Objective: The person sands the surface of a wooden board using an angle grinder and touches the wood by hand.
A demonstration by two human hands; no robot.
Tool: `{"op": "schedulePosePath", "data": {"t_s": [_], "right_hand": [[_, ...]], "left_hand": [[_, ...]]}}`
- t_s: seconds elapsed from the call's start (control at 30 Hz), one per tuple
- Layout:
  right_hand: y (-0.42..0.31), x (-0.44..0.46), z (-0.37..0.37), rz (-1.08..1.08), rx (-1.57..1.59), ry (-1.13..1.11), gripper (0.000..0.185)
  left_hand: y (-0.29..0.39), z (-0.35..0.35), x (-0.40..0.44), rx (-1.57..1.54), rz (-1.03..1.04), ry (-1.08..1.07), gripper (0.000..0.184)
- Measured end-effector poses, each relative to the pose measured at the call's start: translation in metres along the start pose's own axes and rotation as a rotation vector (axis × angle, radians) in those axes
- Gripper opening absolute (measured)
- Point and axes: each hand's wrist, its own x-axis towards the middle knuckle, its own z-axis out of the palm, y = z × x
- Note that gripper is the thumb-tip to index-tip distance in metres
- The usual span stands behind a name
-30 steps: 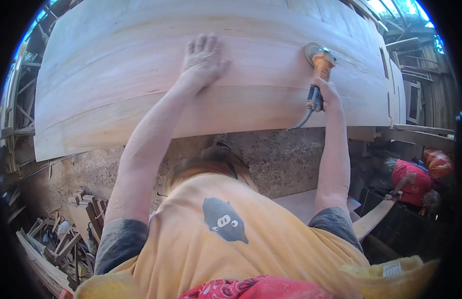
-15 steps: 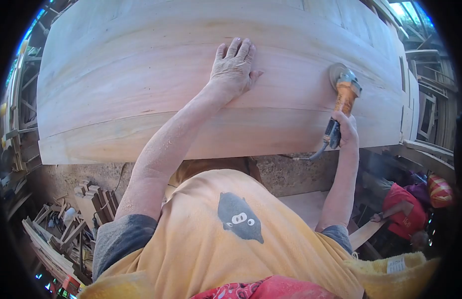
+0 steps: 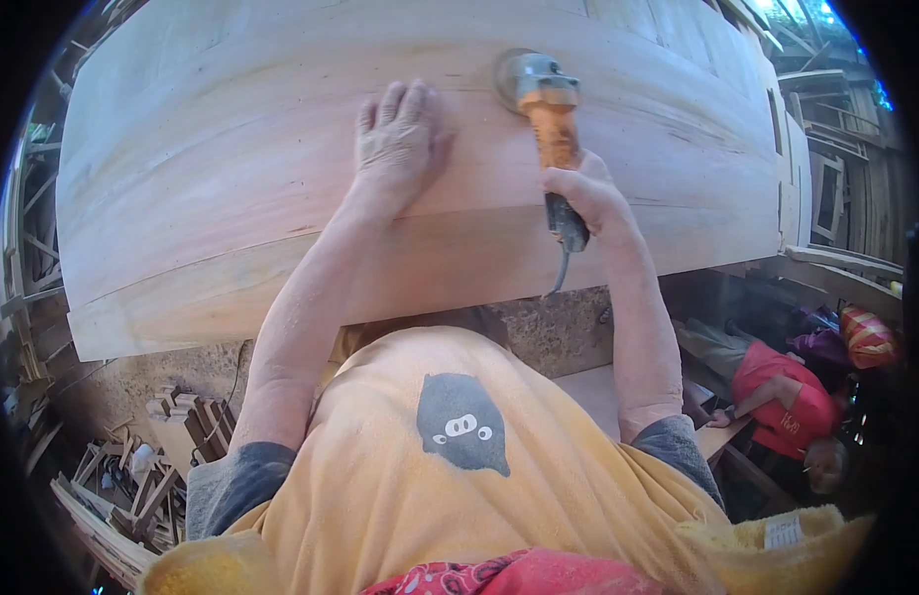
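Note:
A wide, pale wooden panel (image 3: 231, 149) made of joined boards lies in front of me. My right hand (image 3: 586, 193) grips the body of an orange and grey angle grinder (image 3: 554, 129). Its round disc (image 3: 507, 79) is at the panel's surface near the upper middle; whether it touches is hard to tell. From the grinder's lower end a cord hangs toward the panel's near edge. My left hand (image 3: 395, 144) rests flat on the wood, left of the disc, with its fingers spread and somewhat blurred. Dust coats both forearms.
At lower right, a person in a red shirt (image 3: 777, 392) bends beside a plank. Cut wooden blocks (image 3: 187, 421) and a heap of scrap wood (image 3: 132, 496) lie at lower left. Timber frames (image 3: 826, 188) stand at right.
The grinder, in my right hand, has swept left and up across the panel. My left hand has slid left along the wood. The person in red has shifted, with the head now showing.

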Motion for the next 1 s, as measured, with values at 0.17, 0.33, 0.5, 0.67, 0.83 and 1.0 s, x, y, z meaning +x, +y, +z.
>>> {"op": "schedulePosePath", "data": {"t_s": [0.17, 0.33, 0.5, 0.67, 0.83, 1.0], "right_hand": [[-0.008, 0.006, 0.024, -0.026, -0.061, -0.024, 0.031], [0.002, -0.006, -0.019, 0.059, 0.07, 0.018, 0.025], [0.018, 0.004, -0.027, 0.044, 0.069, 0.086, 0.026], [-0.009, 0.003, 0.046, -0.03, -0.048, -0.044, 0.028], [-0.058, 0.013, 0.137, -0.103, -0.198, -0.171, 0.027], [-0.113, 0.023, 0.214, -0.08, -0.367, -0.321, 0.034]], "left_hand": [[-0.076, -0.012, -0.041, 0.196, -0.213, -0.016, 0.069], [-0.149, -0.039, -0.068, 0.279, -0.366, -0.024, 0.072], [-0.176, -0.046, -0.067, 0.291, -0.426, -0.036, 0.075], [-0.196, -0.051, -0.083, 0.281, -0.446, -0.026, 0.075], [-0.252, -0.064, -0.109, 0.288, -0.577, 0.001, 0.074], [-0.265, -0.059, -0.109, 0.274, -0.637, 0.048, 0.071]]}}
